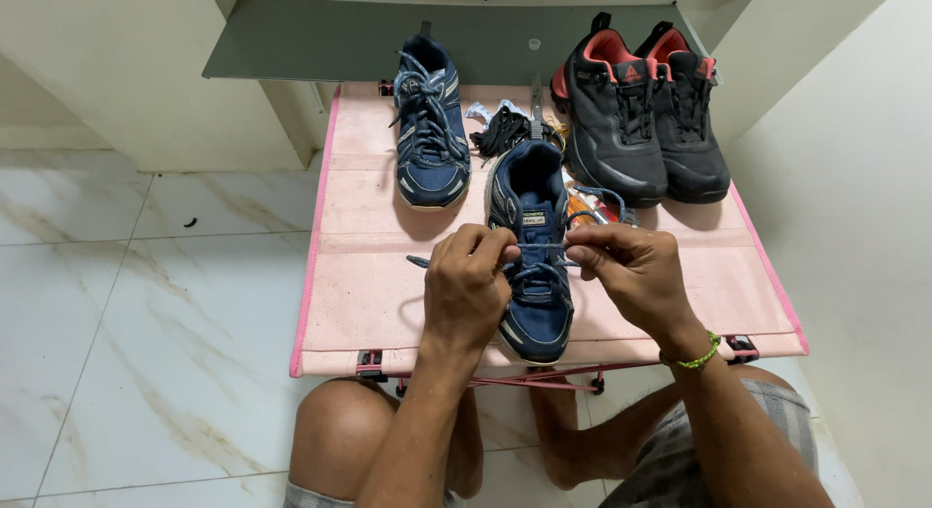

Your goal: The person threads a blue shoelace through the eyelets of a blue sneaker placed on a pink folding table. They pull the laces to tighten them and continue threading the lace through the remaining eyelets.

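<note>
A navy blue sports shoe (532, 193) lies on a pink folding table (359, 275), toe toward me. My left hand (466, 285) pinches its grey-blue lace (544, 246) on the left side of the tongue. On the right side, my right hand (631, 270) pinches the same lace, which is stretched between the two hands across the eyelets. A loose lace end (417, 262) trails left of my left hand. A green bracelet (701, 357) is on my right wrist.
The matching navy shoe (429, 130) stands at the table's back left. A pair of black shoes with red lining (641, 120) sits at the back right. Black laces (500, 131) and small bits lie between them. White marble floor (146, 304) on the left, wall on the right.
</note>
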